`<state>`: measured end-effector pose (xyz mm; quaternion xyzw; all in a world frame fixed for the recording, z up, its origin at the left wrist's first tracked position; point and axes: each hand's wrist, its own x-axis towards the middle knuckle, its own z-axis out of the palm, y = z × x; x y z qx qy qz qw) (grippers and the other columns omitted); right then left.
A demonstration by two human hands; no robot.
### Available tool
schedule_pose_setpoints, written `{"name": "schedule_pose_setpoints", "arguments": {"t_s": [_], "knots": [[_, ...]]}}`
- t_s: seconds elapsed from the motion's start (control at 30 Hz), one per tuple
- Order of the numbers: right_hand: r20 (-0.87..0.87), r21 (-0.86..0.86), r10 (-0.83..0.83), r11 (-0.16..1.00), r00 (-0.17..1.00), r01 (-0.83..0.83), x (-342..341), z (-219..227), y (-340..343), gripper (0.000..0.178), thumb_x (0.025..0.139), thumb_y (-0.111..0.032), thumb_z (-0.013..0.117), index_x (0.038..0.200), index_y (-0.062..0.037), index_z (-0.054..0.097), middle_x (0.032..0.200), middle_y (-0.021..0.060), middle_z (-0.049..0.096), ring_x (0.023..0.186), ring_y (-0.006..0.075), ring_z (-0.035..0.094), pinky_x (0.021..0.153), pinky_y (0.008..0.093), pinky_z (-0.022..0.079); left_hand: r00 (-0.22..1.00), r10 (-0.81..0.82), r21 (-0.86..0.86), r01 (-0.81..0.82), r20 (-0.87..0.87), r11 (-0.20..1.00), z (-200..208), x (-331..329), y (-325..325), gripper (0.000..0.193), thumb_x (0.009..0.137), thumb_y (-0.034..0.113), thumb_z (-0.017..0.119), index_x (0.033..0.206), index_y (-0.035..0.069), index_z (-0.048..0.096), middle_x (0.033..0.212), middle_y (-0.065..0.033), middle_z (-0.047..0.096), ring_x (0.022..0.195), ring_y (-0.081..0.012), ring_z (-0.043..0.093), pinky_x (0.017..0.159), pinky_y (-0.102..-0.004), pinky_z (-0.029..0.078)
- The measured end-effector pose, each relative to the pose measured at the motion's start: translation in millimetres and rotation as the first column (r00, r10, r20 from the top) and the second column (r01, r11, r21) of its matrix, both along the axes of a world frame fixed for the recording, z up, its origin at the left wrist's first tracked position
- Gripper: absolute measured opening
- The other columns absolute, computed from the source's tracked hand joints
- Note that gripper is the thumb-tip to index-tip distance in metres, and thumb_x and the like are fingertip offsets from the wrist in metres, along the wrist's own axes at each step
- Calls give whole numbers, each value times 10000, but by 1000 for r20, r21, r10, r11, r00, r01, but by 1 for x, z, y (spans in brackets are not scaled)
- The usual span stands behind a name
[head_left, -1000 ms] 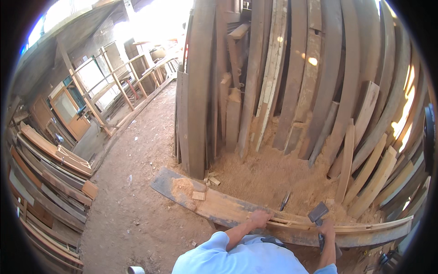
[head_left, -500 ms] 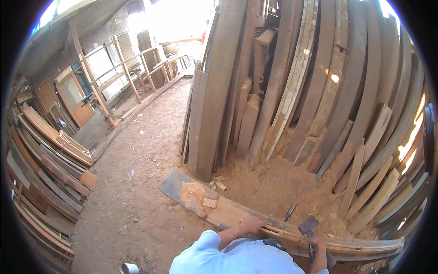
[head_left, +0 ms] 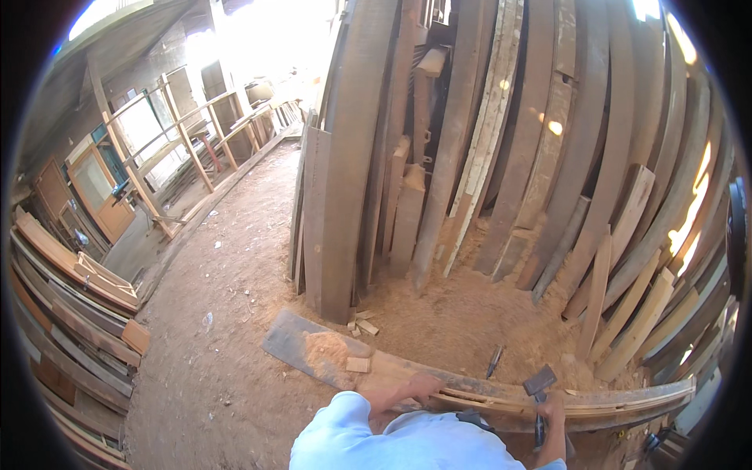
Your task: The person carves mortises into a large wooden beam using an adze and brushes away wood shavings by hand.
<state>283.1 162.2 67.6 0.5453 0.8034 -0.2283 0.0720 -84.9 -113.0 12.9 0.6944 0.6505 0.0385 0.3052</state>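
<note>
My right hand (head_left: 553,406) grips a hammer (head_left: 540,380) with a dark, blocky head. Its head is raised just over the far edge of the bench plank (head_left: 291,335), and the dark handle hangs down below my fist. A long pale wooden strip (head_left: 611,401) runs lengthwise along the right part of the plank. My left hand (head_left: 423,387) is closed on the left end of this strip; its fingertips are partly hidden. A slim dark tool, probably a chisel (head_left: 494,361), lies in the sawdust past the plank.
A small wood block (head_left: 358,365) and a sawdust heap (head_left: 325,348) sit on the plank's left part. Tall boards (head_left: 356,157) lean upright beyond it. Stacked timber (head_left: 74,313) lines the left side, and wood offcuts (head_left: 366,326) lie on the ground.
The view has shifted a little. My right hand and the hammer have moved slightly rightward along the plank, and my left hand a little to the left.
</note>
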Motion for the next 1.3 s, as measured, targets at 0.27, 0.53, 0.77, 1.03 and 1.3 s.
{"name": "schedule_pose_setpoints", "arguments": {"t_s": [0.27, 0.53, 0.77, 1.03, 1.3], "knots": [[-221, -44, -166, 986, 961, 161, -3, 38, -37, 479, 673, -190, 759, 1090, 31, 676, 1008, 256, 702, 1006, 340, 690, 862, 414, 531, 993, -42, 23, 40, 108, 999, -26, 22, 35, 392, 728, 158, 705, 1116, 107, 671, 994, -203, 708, 915, -430, 665, 763, -526, 526], [-638, -221, -493, 853, 591, 473, 12, 93, -96, 163, 751, -110, 717, 892, -29, 724, 765, 21, 669, 712, 124, 614, 656, 329, 510, 966, -195, -57, 208, 172, 977, 29, 70, 103, 472, 712, 299, 749, 1137, 106, 673, 1012, -195, 721, 936, -425, 685, 799, -496, 542], [-730, -342, -664, 560, 162, 755, 59, 73, -190, 209, 738, -73, 716, 931, 5, 726, 801, 67, 707, 728, 156, 665, 680, 318, 539, 959, -283, -112, 280, -8, 953, 35, 82, 109, 864, 775, 274, 736, 1496, 20, 334, 1223, -299, 628, 1116, -453, 622, 971, -525, 495], [-756, -499, -580, 208, -305, 841, 75, 12, -342, 185, 728, -59, 670, 901, 6, 680, 762, 64, 661, 655, 172, 639, 615, 309, 511, 848, -518, 241, 483, 110, 842, 27, 133, 144, 921, 836, 324, 744, 1523, -48, 255, 1366, -374, 476, 1235, -519, 498, 1035, -546, 433], [-715, -549, -476, -73, -513, 833, 34, 14, -455, 225, 711, -98, 678, 907, 13, 665, 785, 58, 648, 696, 159, 631, 650, 302, 506, 667, -708, 371, 733, -232, 570, 42, 151, 145, 777, 918, 267, 624, 1536, -32, 260, 1423, -401, 373, 1316, -539, 395, 1104, -538, 365]]}}
